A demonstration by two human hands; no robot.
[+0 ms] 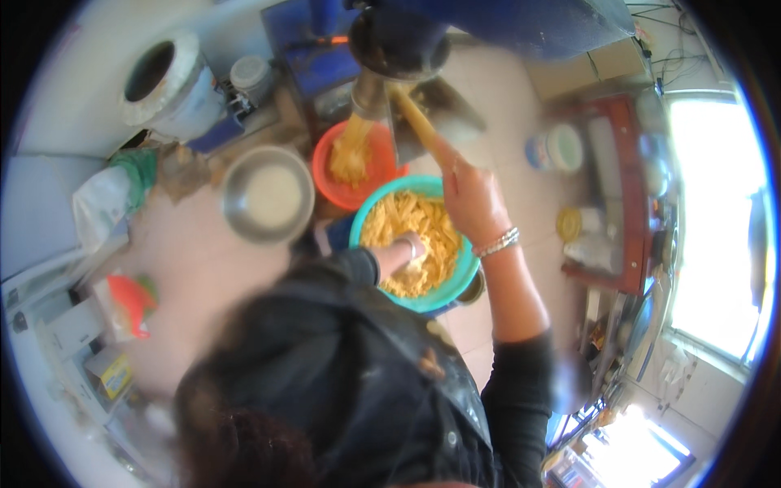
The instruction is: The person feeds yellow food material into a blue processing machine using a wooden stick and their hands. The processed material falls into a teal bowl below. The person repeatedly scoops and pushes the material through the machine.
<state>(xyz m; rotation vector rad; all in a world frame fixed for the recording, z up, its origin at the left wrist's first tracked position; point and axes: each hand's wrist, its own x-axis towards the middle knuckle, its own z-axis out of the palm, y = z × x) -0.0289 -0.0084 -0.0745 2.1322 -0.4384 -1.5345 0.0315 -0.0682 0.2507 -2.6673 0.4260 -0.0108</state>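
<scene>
My right hand (473,198) grips a wooden stick (421,125), whose far end reaches the dark round hopper (399,43) of a machine. My left hand (406,253) is down in yellowish dough-like pieces (421,219) in a turquoise basin (467,274); its fingers are hidden among them. Beyond that basin, yellow strands (351,149) hang from the machine's metal outlet (369,97) into a red basin (323,174).
A steel bowl (268,195) of pale contents stands on the tiled floor to the left. Farther off are a white bucket (558,148), a large white barrel (177,91) and a red-framed cabinet (634,201). A blue machine part (506,24) overhangs the top.
</scene>
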